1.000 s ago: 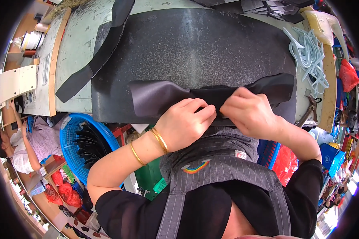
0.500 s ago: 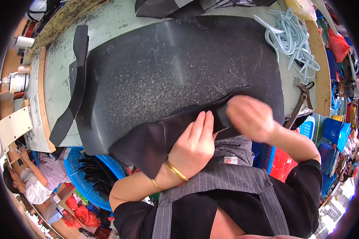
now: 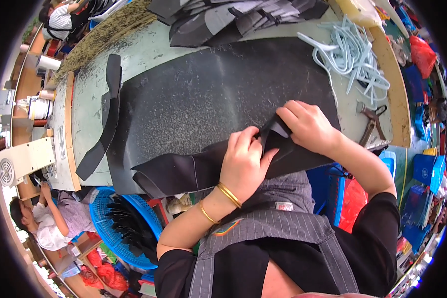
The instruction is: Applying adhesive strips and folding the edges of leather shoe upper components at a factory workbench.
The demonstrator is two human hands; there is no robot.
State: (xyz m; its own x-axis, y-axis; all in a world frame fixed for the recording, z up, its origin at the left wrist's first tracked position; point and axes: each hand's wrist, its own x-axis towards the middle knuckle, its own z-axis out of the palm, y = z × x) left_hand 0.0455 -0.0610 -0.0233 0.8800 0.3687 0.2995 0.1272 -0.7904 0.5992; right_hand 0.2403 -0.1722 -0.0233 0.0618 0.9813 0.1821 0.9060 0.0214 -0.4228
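A black fabric piece [image 3: 179, 174] with a thin pale seam line lies along the near edge of a worn, dark work mat [image 3: 193, 94]. My left hand [image 3: 243, 161], with gold bangles at the wrist, pinches a raised fold of this fabric between thumb and fingers. Just right of it, my right hand [image 3: 308, 126] is closed on the fabric's turned-up edge, where a greyer face shows. The fingertips of both hands are partly hidden by the folds.
Cut dark pieces [image 3: 243, 22] are heaped at the far edge. Pale blue strips [image 3: 352, 59] lie far right, above a hammer-like tool [image 3: 371, 123]. A long black strip [image 3: 104, 124] lies left. Below the table stands a blue basket [image 3: 99, 218] of black pieces. People sit at left.
My right hand, blurred and pressed near the fabric before, now grips its raised edge. My left fingers have curled from flat into a pinch. The view has shifted, showing more of the far table.
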